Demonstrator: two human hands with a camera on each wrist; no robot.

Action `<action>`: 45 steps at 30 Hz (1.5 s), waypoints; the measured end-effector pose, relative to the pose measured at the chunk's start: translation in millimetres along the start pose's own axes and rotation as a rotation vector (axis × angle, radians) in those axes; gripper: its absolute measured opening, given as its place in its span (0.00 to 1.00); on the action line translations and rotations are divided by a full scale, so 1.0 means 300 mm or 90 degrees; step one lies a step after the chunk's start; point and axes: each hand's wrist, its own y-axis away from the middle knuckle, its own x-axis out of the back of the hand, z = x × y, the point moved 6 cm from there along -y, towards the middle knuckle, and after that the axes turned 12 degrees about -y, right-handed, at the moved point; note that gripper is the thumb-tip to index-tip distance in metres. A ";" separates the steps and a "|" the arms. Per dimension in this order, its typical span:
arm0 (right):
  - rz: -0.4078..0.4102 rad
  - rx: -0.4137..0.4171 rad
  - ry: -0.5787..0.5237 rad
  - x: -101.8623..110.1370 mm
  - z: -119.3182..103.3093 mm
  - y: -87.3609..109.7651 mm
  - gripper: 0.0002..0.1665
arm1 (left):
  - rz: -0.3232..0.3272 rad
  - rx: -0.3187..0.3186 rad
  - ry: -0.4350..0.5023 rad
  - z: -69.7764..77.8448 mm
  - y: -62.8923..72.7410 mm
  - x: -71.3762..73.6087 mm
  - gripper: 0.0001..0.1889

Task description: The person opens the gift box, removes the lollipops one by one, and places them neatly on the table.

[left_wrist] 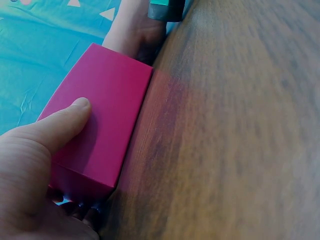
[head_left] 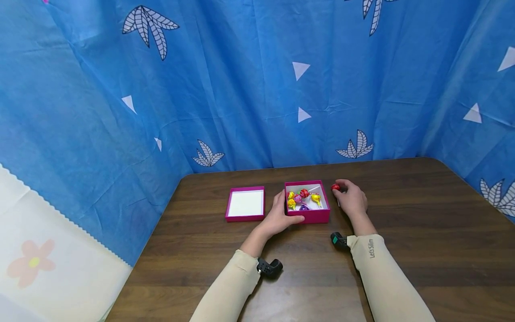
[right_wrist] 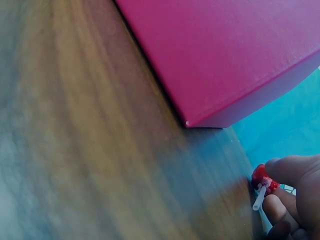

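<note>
An open magenta box point(head_left: 315, 217) with a white inside stands on the table, holding several wrapped lollipops point(head_left: 315, 197) in yellow, red, pink and purple. At its near left corner my left hand point(head_left: 277, 218) grips it, the thumb lying on the front wall and the fingers along the left side. The left wrist view shows that thumb flat against the box point(left_wrist: 107, 115). Just right of the box, my right hand point(head_left: 351, 198) pinches a red-wrapped lollipop point(right_wrist: 263, 178) between thumb and fingers. Its white stick points toward the camera in the right wrist view.
Left of the box lies a matching magenta lid point(head_left: 245, 203), white inside facing up. Beneath everything is a dark wooden table point(head_left: 193, 268). A blue patterned curtain point(head_left: 241, 89) hangs behind the table's far edge and on both sides.
</note>
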 end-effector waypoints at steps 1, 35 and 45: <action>0.001 0.000 0.001 0.000 0.000 -0.001 0.26 | 0.001 0.000 0.001 0.001 0.000 0.001 0.57; -0.022 0.050 -0.227 0.014 -0.110 0.011 0.25 | 0.006 -0.002 -0.002 0.006 0.005 0.006 0.57; -0.137 0.097 -0.202 -0.059 -0.166 0.026 0.23 | 0.001 -0.003 -0.002 0.005 0.008 0.006 0.58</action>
